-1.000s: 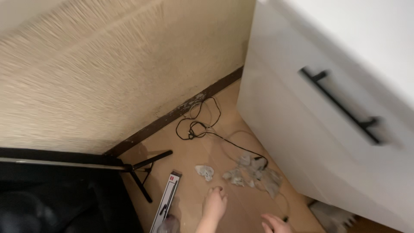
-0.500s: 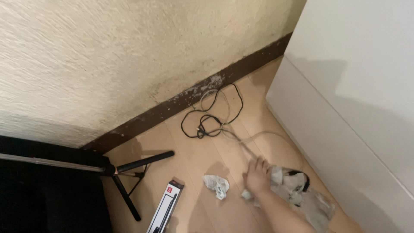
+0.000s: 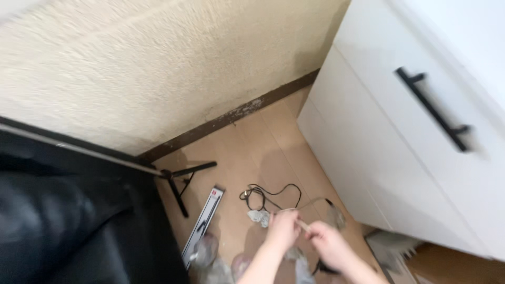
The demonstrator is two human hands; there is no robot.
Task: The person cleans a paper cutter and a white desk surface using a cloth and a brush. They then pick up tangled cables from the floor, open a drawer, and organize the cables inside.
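Both hands low-centre: left hand & right hand each pinch a thin stick between them, above wood floor. Black cable coiled just beyond, near white cabinet.

A pale cord is gripped between left hand and right hand above the wooden floor; a coiled black cable lies beside a white cabinet.

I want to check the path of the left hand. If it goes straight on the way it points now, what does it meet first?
Probably the crumpled grey wad on the floor, just beyond the left hand; past it lies the coiled black cable. Depth is unclear, so it may pass above.
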